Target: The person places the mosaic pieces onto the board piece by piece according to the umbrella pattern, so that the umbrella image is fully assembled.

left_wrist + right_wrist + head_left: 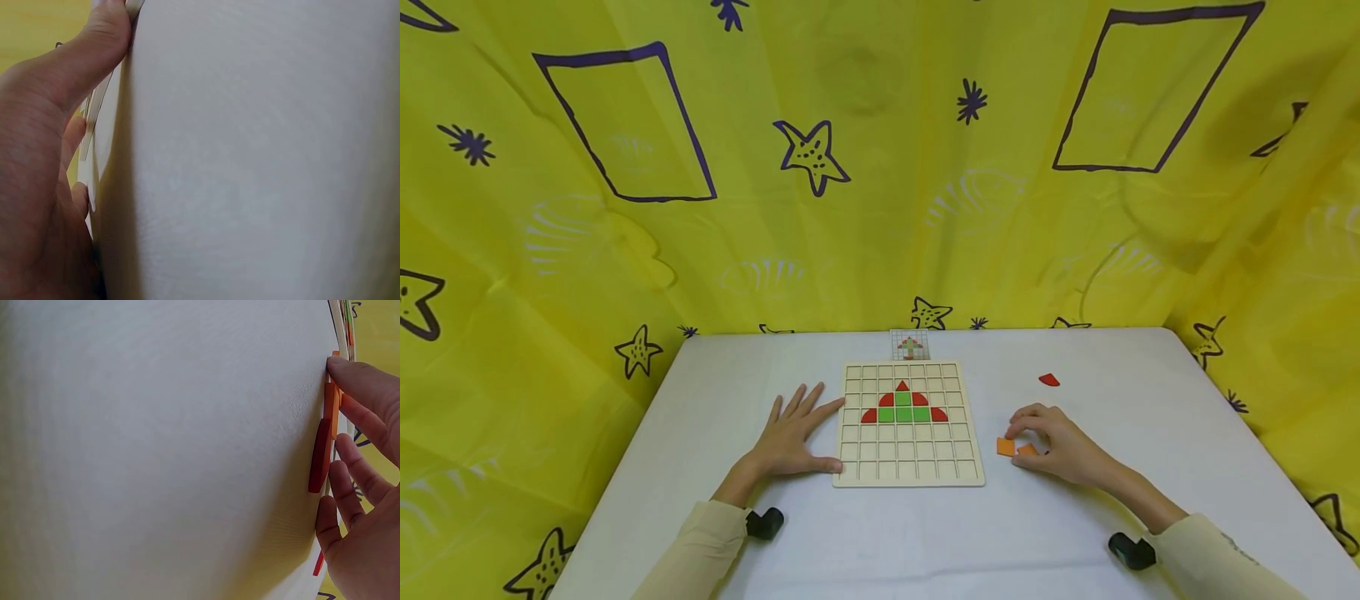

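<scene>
A cream grid board [907, 475] lies on the white table with red and green tiles set in its upper cells, making a stepped triangle. My left hand [790, 437] lies spread at the board's left side, its thumb and index fingertip at the edge. Right of the board, my right hand [1060, 446] pinches an orange square tile [1006, 447] with thumb and index finger at its opposite edges. A second orange tile [1027, 450] lies partly hidden under that hand. Beside it, a dark red tile [320, 456] shows in the right wrist view.
A small pattern card [910, 344] lies behind the board, printed with a coloured figure on a grid. One red rounded tile [1049, 380] is on the table beyond my right hand. A yellow patterned curtain [865, 233] hangs behind and beside the table.
</scene>
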The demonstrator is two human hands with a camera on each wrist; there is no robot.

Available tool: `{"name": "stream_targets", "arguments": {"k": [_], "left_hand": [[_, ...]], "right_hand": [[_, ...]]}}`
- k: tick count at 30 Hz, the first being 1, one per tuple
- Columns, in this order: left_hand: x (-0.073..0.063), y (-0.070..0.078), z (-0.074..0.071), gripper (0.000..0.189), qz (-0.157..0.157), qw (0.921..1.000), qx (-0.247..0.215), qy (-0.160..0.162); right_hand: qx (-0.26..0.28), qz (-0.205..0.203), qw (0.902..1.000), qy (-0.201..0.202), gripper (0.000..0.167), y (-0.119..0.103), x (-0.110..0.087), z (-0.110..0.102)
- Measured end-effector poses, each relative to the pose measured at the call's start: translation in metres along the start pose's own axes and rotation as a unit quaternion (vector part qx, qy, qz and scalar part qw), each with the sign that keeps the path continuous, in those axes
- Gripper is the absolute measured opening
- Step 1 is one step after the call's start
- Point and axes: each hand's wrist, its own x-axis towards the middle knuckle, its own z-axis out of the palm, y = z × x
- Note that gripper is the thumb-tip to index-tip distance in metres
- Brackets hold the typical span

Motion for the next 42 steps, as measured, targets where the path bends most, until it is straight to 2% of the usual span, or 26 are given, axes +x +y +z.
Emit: {"name": "stream_targets", "arguments": {"k": [19, 35, 42], "left_hand": [[0.002, -0.002, 0.002, 0.104, -0.001, 1.0, 0.005, 0.001], [0.001, -0.003, 0.001, 0.105, -0.006, 1.0, 0.003, -0.003], [0.001, -0.003, 0.003, 0.105, -0.007, 1.0, 0.004, -0.004]], "right_hand": [[0.001, 0.004, 1.0, 0.003, 0.022, -0.004, 0.0, -0.002], [0.028, 0.037, 0.9973, -0.057, 0.019, -0.013, 0.011, -0.017], [0.032, 0.034, 0.9975, -0.054, 0.017, -0.022, 0.023, -0.019]]}}
